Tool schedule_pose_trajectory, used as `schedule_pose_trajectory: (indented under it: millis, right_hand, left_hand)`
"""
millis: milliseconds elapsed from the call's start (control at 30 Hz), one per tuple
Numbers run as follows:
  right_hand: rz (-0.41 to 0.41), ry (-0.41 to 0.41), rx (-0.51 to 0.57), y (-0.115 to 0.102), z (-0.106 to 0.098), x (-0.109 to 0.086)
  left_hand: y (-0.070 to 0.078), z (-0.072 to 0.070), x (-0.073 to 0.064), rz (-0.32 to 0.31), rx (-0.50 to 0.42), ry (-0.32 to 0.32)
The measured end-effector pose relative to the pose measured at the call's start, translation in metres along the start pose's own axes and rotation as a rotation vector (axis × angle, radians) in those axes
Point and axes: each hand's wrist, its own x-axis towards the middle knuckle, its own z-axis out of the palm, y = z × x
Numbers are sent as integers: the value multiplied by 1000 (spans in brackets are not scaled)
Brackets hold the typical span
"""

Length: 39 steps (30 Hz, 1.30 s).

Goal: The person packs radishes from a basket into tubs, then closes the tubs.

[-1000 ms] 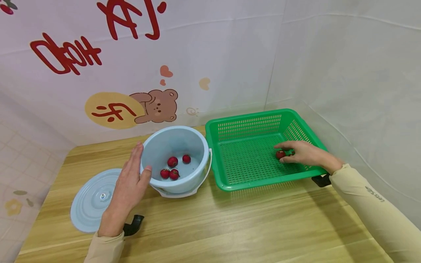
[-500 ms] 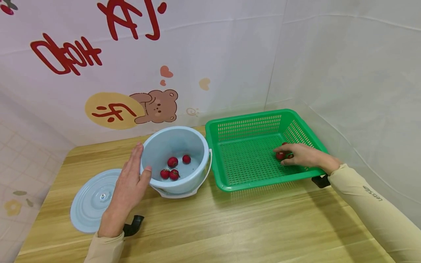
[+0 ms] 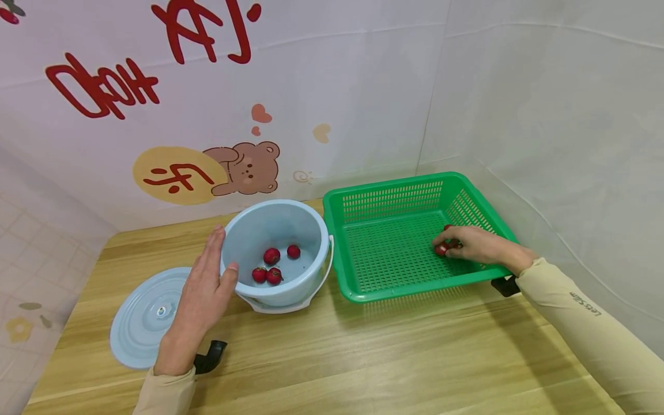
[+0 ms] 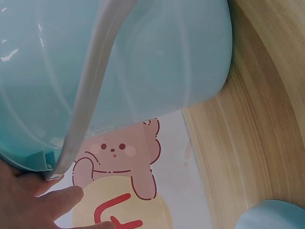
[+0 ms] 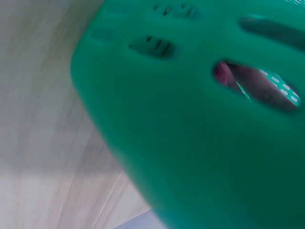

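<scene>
My left hand rests against the left side of the light blue bucket, its fingers extended along the rim. Several small round red fruits lie on the bucket's floor. In the head view my right hand reaches over the right edge of the green plastic basket. Its fingers and thumb pinch a small red fruit low in the basket. Another red fruit shows just behind that hand, mostly hidden. In the right wrist view the blurred basket wall covers most of the hand.
A light blue lid lies on the wooden table, left of the bucket and partly under the left forearm. The bucket's white handle hangs down its side. Bucket and basket stand side by side before the printed wall cloth.
My right hand's fingers and thumb have closed around the red fruit, which has shifted slightly toward me. My left hand and the bucket have stayed in place.
</scene>
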Motion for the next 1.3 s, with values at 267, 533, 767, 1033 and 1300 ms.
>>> schedule_pose_trajectory:
  millis: [267, 533, 767, 1033, 1300]
  right_hand:
    - [4, 28, -12, -1, 0, -1]
    - [43, 65, 31, -3, -5, -5]
    - [41, 105, 68, -9, -10, -11]
    - [13, 181, 114, -19, -13, -23]
    - [-28, 291, 155, -26, -16, -40]
  left_hand:
    - [0, 0, 0, 9, -1, 8]
    - [-1, 2, 1, 14, -6, 10]
    - [0, 2, 1, 3, 1, 8]
    - [0, 1, 1, 6, -4, 8]
    - [0, 1, 1, 17, -10, 15]
